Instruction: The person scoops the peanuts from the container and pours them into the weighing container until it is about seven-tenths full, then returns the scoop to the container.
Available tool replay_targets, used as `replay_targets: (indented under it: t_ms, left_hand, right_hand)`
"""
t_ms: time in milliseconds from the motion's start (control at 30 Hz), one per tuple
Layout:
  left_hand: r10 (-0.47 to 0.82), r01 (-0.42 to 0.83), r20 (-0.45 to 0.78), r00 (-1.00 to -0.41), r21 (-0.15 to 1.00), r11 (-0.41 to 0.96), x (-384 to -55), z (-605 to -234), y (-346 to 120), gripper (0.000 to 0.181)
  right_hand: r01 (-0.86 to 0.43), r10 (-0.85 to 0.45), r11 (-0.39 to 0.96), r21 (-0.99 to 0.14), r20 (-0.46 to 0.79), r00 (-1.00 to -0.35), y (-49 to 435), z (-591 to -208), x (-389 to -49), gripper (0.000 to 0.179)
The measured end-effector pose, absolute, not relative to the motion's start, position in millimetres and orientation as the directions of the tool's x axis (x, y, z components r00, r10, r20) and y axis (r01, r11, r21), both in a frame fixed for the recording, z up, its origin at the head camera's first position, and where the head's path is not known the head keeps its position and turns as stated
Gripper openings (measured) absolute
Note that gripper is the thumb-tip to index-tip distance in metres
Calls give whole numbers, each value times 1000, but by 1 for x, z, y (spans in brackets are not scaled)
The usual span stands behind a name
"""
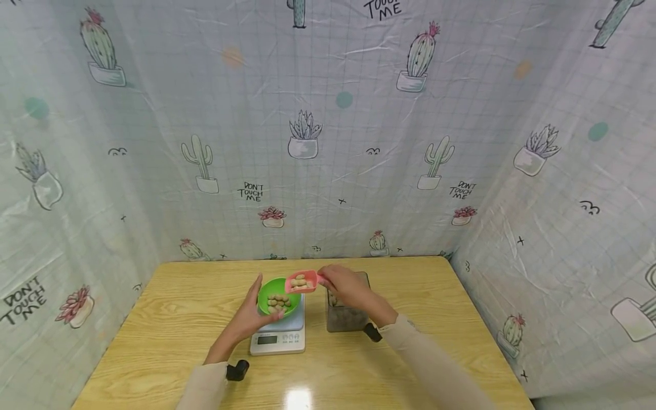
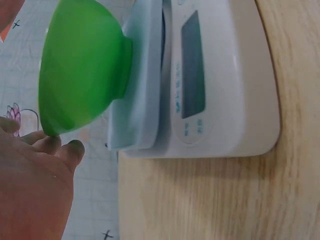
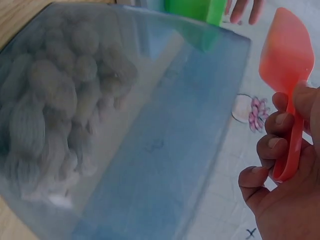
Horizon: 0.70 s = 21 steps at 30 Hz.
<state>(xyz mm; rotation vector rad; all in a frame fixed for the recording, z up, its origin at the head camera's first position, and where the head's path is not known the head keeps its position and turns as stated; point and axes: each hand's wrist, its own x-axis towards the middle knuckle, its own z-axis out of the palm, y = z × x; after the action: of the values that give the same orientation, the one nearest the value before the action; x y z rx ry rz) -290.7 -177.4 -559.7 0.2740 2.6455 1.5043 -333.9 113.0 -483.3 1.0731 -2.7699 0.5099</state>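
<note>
Presently we find the right hand pinching the pink scoop by its handle, loaded with peanuts, over the green bowl on the scale. Left hand, fingers relaxed, steadies the bowl's rim. We judge the scoop light, stiff, spill-prone; it is best held level by the handle.

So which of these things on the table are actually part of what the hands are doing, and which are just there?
In use:
left hand steadying the green bowl
peanuts in the bowl
kitchen scale under the bowl
right hand holding the pink scoop
clear container of peanuts

Just there:
wooden table
cactus-print cloth behind
</note>
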Motion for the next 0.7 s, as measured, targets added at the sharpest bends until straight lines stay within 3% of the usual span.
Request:
replay_targets:
  t_ms: [400, 700]
  left_hand:
    - [175, 85, -21, -984, 814, 574, -295, -572, -183, 109]
    - [186, 101, -14, -982, 798, 594, -294, -574, -186, 107]
  right_hand:
    - [-668, -649, 736, -106, 169, -742, 93, -490, -338, 25]
    - [-723, -729, 682, 109, 175, -662, 84, -485, -340, 21]
